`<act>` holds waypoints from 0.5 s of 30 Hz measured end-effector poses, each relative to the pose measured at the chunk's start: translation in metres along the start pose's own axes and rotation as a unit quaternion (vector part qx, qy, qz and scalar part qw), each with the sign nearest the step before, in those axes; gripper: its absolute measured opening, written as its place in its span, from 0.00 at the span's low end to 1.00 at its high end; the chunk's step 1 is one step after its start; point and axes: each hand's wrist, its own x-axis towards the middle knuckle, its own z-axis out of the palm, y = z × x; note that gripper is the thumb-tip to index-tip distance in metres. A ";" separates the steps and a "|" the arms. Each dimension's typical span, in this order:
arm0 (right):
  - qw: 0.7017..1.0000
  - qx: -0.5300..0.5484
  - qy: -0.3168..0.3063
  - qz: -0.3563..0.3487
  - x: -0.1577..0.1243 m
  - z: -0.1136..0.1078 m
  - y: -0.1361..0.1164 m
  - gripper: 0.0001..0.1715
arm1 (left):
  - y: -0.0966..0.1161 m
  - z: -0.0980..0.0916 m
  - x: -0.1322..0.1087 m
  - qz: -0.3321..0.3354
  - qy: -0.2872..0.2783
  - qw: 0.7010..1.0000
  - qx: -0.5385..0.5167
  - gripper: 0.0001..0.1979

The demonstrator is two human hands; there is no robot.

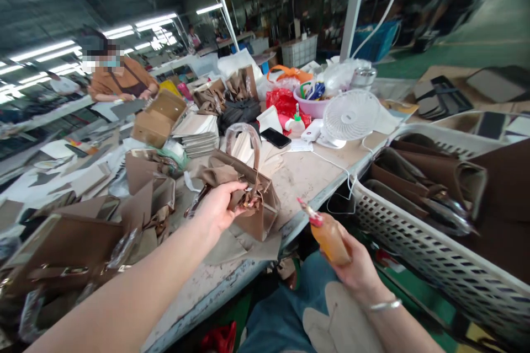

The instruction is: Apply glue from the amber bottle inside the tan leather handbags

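A brown handbag (265, 218) with a plastic-wrapped handle stands on the worktable (308, 171) in front of me. My left hand (223, 204) is closed on the bag's edge, near its metal fittings and strap. Above my lap, to the right of the table edge, my right hand (358, 265) is wrapped round a squeeze bottle (331, 240) of amber liquid. The bottle has a red collar and a thin nozzle, tilted up to the left and apart from the bag.
More brown bags (74, 237) lie piled at the left. A white basket (414, 242) of bags stands at the right. Behind are a phone (275, 138), a small white fan (351, 116) with its cable, and a cardboard box (159, 116). A co-worker (124, 77) stands across the table.
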 end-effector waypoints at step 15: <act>0.851 0.398 -0.269 0.212 -0.048 0.131 -0.042 0.44 | -0.037 -0.061 -0.052 0.072 0.017 0.997 -0.012 0.10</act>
